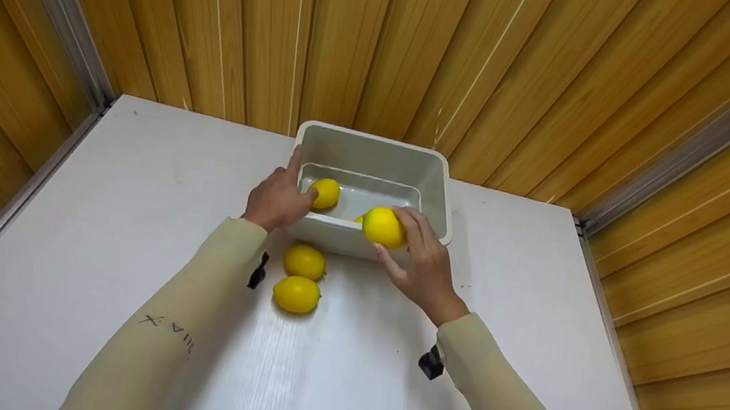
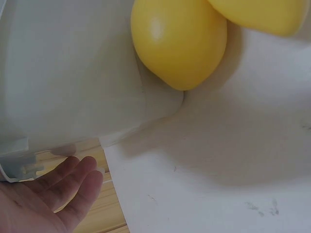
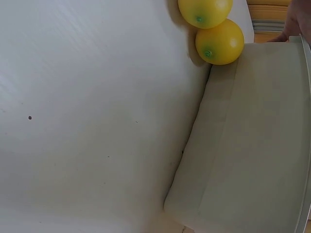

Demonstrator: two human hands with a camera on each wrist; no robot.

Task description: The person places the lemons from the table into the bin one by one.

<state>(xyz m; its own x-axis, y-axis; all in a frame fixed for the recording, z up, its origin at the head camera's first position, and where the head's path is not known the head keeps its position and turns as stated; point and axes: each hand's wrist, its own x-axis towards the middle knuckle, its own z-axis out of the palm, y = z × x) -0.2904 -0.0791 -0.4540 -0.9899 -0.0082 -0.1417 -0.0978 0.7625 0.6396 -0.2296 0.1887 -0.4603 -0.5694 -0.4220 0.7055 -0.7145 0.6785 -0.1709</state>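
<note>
Cream sleeves (image 1: 137,361), one inked with dark marks, stretch across a white table (image 1: 59,232) toward a pale grey bin (image 1: 344,240) in front of wood-look panels (image 1: 349,38). Pinched between the thumb and fingers of the right hand (image 1: 426,270), a yellow lemon (image 1: 383,228) is poised at the bin's near rim, toward its right end. At the near left corner, the left hand (image 1: 278,198) holds the bin, thumb inside and fingers along the outer side. A second lemon (image 1: 326,194) lies inside, by that thumb; a sliver of yellow (image 1: 359,219) beside the held fruit is probably another. Two more lemons (image 1: 297,293) sit together on the table, just before the bin's near wall. The step in hand appears to be passing fruit over the rim while the bin is steadied; one moment cannot settle the direction, though loading seems likelier. If so, the next move calls for clearing the near wall, lowering the lemon to the bin's floor and loosening the right hand's grasp.
</note>
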